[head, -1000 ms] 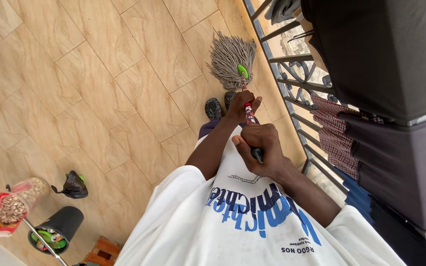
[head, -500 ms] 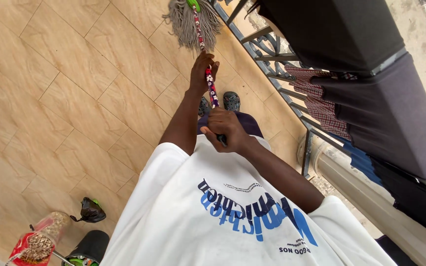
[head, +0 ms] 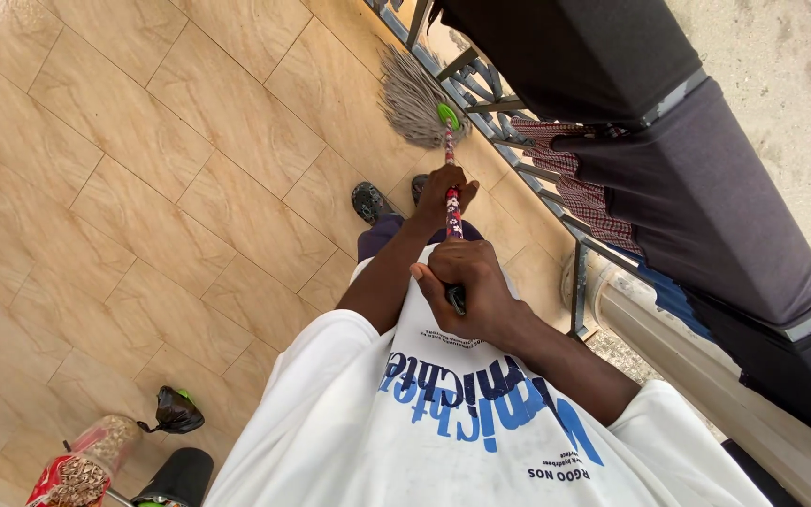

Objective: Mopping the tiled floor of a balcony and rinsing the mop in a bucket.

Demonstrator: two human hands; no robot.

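The person holds a mop with both hands. The left hand (head: 443, 192) is lower down the mop handle (head: 451, 211), nearer the mop head (head: 413, 99). Its grip is closed round the handle, with the fingers wrapped about it. The right hand (head: 469, 286) is at the top end of the handle, close to the person's white shirt (head: 424, 432). Its grip is also shut tight on the handle, so the dark end pokes out under the fist. Two hands set apart like this probably make it easier to push and steer the long stick.

The mop head is grey and stringy, with a green piece where it joins the handle. It lies on the tiled floor (head: 143, 188), spread out flat, just beside the metal railing (head: 518, 141). The handle leans from the mop head back up to the person's chest. The person's two dark shoes (head: 368, 202) stand on the floor between the mop head and the shirt.

Clothes (head: 593, 202) hang over the railing, past the mop head. Far from the mop head, at the bottom corner, are a small black bag (head: 175, 411), a black bucket (head: 180, 477) and a clear bag (head: 82, 465) of small bits.
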